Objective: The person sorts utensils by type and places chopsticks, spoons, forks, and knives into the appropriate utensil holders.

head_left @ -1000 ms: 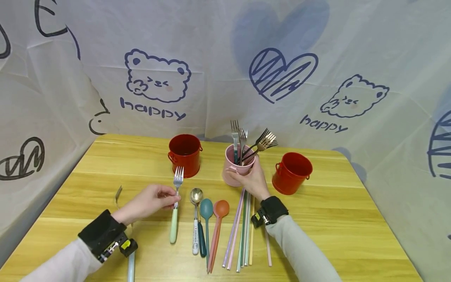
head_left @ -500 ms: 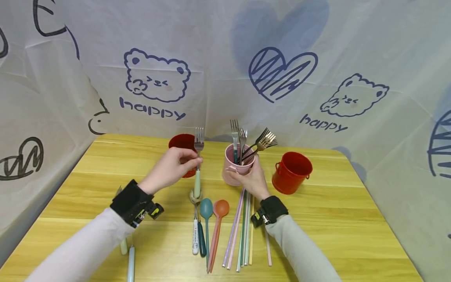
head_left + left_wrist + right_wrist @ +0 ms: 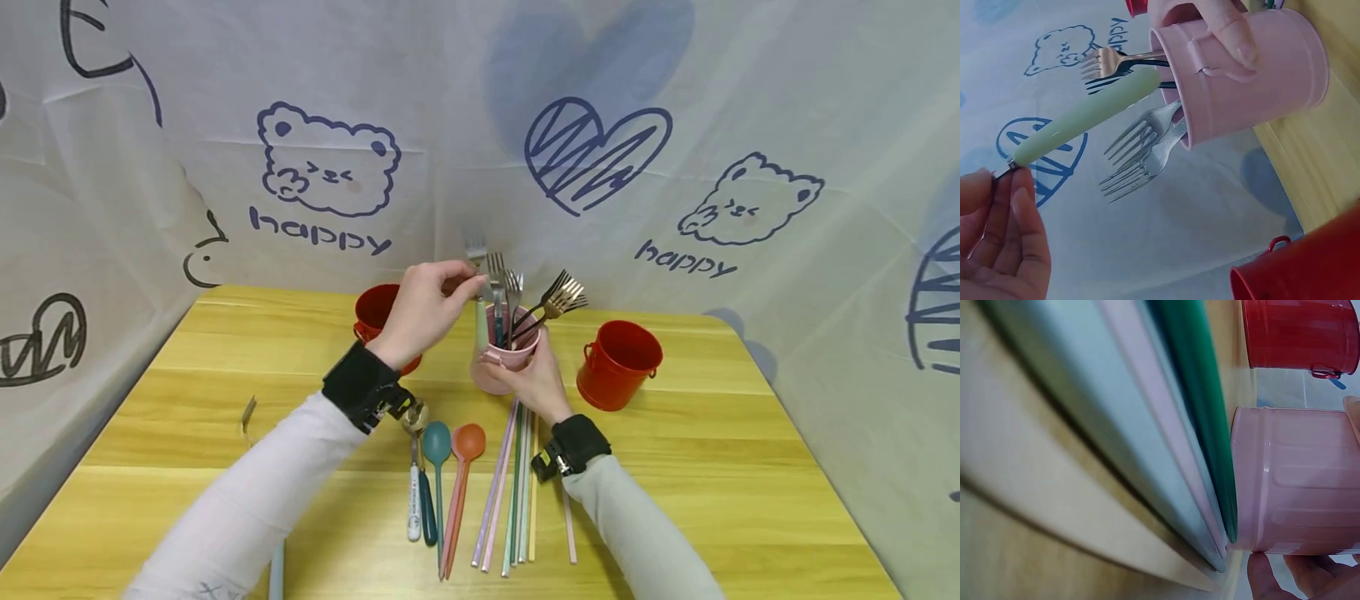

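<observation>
My left hand [image 3: 431,300] pinches a fork by its metal neck, tines up. Its pale green handle [image 3: 1085,119] points down at the mouth of a pink bucket [image 3: 489,377]; whether the tip is inside the rim I cannot tell. Several forks [image 3: 1147,156] stand in that bucket, tines up, some silver, some black or gold. My right hand [image 3: 542,383] grips the bucket from its near right side, thumb at the front near the handle lug. In the right wrist view, fingertips [image 3: 1263,575] touch the bucket's wall.
Red buckets stand left [image 3: 372,312] and right [image 3: 618,367] of the pink one. On the wooden table lie metal spoons [image 3: 415,417], a teal spoon [image 3: 437,442], orange-pink spoons [image 3: 470,442] and several coloured chopsticks [image 3: 510,492]. Another fork [image 3: 247,417] lies far left, partly behind the left sleeve.
My left hand has carried the green-handled fork up and to the right, past the left red bucket, to the pink bucket. The right hand stays on the pink bucket.
</observation>
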`<state>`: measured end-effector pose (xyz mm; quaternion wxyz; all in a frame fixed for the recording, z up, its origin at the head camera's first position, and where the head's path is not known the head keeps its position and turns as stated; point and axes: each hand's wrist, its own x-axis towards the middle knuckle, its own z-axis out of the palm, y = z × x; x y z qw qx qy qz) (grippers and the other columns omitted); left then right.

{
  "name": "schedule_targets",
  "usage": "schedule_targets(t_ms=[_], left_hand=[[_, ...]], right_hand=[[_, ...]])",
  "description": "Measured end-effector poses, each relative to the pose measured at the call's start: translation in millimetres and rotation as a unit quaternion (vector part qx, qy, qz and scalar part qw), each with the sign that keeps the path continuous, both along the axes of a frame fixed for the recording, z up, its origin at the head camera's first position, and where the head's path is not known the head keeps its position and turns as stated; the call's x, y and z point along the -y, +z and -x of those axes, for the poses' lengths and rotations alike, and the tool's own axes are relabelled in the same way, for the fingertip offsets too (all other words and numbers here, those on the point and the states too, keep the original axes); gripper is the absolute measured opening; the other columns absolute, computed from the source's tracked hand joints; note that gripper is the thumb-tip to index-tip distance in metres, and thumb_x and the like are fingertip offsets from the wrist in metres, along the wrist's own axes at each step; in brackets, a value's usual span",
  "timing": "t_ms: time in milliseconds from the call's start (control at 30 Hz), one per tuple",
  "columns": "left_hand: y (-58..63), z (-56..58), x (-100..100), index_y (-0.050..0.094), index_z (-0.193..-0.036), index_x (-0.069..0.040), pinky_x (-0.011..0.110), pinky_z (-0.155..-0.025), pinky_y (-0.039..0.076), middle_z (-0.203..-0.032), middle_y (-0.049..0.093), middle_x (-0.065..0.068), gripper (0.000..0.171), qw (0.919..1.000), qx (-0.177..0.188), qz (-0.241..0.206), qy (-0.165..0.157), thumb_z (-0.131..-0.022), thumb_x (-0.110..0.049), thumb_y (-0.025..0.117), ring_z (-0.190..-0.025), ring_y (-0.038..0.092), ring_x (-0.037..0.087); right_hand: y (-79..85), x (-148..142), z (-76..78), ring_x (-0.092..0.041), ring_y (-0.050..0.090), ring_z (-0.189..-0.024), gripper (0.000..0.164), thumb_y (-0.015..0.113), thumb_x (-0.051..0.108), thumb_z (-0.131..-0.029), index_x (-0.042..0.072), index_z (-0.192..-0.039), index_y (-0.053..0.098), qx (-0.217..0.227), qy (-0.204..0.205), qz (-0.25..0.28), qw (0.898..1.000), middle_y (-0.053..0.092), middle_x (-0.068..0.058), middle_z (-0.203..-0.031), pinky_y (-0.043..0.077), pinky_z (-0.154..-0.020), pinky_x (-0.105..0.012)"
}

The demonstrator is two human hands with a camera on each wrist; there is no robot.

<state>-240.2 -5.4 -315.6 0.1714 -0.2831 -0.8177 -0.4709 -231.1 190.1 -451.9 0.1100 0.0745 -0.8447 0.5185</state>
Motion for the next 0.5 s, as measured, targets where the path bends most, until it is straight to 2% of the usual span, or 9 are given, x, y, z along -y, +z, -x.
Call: schedule_targets(t_ms=[100, 267, 400, 500], left_hand=[[-2.2, 7.1, -11, 0.070, -0.091, -0.007, 0.028, -0.065, 0.051, -0.083, 0.068, 0.004, 0.013, 1.0000, -0.006, -0.002, 0.004, -0.091, -0.018, 0.063, -0.068, 0.058, 0.014], [-11.6, 16.1, -25, 0.070, -0.093, -0.007, 0.027, -0.062, 0.051, -0.084, 0.068, 0.004, 0.015, 0.9997, 0.001, 0.022, 0.005, -0.092, -0.020, 0.062, -0.068, 0.059, 0.012], [-15.5, 18.7, -34, 0.070, -0.095, -0.005, 0.026, -0.063, 0.053, -0.086, 0.070, 0.006, 0.016, 0.9997, 0.008, 0.022, 0.003, -0.092, -0.019, 0.062, -0.071, 0.061, 0.012], [-12.9, 19.7, -39, 0.070, -0.095, -0.005, 0.027, -0.065, 0.053, -0.085, 0.070, 0.005, 0.015, 0.9999, -0.010, 0.007, 0.007, -0.091, -0.017, 0.063, -0.071, 0.062, 0.014]], right_hand=[[-0.1, -1, 0.8, -0.019, 0.046, -0.121, 0.093, 0.082, 0.034, -0.070, 0.013, -0.142, 0.027, 0.000, -0.006, -0.006, 1.000, 0.047, -0.005, -0.133, 0.037, -0.103, -0.041], [3.3, 0, -1.2, -0.023, 0.046, -0.120, 0.091, 0.082, 0.030, -0.072, 0.010, -0.142, 0.028, 0.003, -0.009, -0.007, 1.000, 0.046, -0.010, -0.134, 0.038, -0.102, -0.043], [20.0, 5, -11.6, -0.034, 0.046, -0.119, 0.087, 0.080, 0.018, -0.074, 0.001, -0.140, 0.027, 0.005, -0.002, 0.001, 1.000, 0.046, -0.021, -0.133, 0.038, -0.100, -0.050], [26.4, 6, -15.3, -0.035, 0.046, -0.119, 0.085, 0.079, 0.015, -0.075, -0.001, -0.139, 0.027, 0.006, 0.002, 0.002, 1.000, 0.045, -0.022, -0.133, 0.037, -0.100, -0.051]])
